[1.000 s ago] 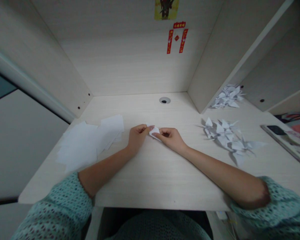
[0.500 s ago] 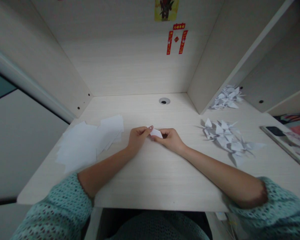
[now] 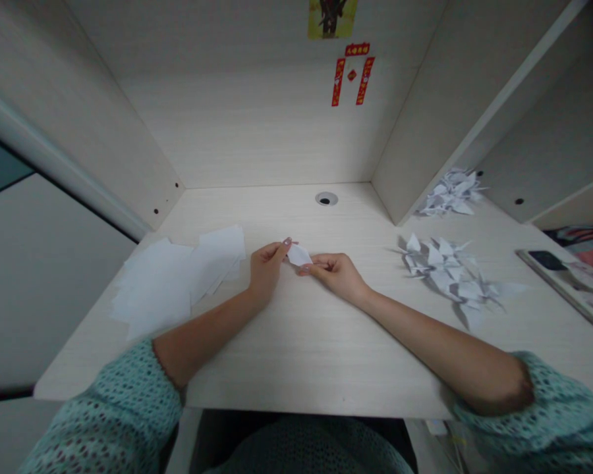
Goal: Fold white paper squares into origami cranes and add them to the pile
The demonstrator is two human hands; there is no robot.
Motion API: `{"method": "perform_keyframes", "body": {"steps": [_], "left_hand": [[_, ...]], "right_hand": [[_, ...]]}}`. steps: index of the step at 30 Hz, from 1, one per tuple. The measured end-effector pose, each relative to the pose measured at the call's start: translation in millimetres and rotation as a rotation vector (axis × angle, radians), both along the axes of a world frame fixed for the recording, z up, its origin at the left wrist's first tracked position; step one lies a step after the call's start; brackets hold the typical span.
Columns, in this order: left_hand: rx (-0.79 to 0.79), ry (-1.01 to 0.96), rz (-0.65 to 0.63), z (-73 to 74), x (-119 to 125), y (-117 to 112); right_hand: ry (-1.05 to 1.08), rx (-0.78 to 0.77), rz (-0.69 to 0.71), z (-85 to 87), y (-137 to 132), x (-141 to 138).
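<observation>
A small folded piece of white paper is held between my two hands over the middle of the desk. My left hand pinches its upper left corner between thumb and fingers. At the lower right end, my right hand grips the paper with thumb and fingertips. Loose white paper sheets lie spread to the left of my left hand. Off to the right of my right hand sits a cluster of folded white paper pieces, with pointed tips like origami cranes.
Another pile of folded paper lies behind the upright divider at right. A phone rests on the right side of the desk. Near the back wall is a round cable hole.
The folded paper has shifted slightly left and shows more of its face. My left hand has moved a little left and up, and my right fingers now hold the paper's lower right end.
</observation>
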State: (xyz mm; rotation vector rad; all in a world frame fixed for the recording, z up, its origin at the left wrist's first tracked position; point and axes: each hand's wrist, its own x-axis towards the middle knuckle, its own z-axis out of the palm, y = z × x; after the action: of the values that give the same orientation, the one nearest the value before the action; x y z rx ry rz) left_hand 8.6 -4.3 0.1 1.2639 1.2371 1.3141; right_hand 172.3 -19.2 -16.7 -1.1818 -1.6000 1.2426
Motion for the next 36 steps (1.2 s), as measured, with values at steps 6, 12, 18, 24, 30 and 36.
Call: {"method": "perform_keyframes", "body": {"steps": [6, 12, 18, 24, 30, 36], "left_hand": [[-0.014, -0.052, 0.017, 1.6, 0.4, -0.2], [-0.033, -0.103, 0.022, 3.1, 1.9, 0.2], [-0.028, -0.078, 0.010, 4.3, 1.8, -2.1], [0.052, -0.016, -0.020, 2.5, 1.4, -3.1], [0.131, 0.155, -0.094, 0.1, 0.9, -4.9], [0.099, 0.200, -0.105, 0.3, 2.4, -7.6]], "right_hand": [[0.056, -0.017, 0.042, 1.6, 1.4, 0.1], [-0.035, 0.033, 0.043, 4.3, -2.6, 0.0], [-0.048, 0.056, 0.081, 7.5, -3.7, -0.2], [-0.095, 0.133, 0.097, 6.1, -6.0, 0.0], [-0.025, 0.141, 0.030, 5.2, -6.0, -1.1], [-0.019, 0.106, -0.007, 0.1, -2.1, -2.2]]}}
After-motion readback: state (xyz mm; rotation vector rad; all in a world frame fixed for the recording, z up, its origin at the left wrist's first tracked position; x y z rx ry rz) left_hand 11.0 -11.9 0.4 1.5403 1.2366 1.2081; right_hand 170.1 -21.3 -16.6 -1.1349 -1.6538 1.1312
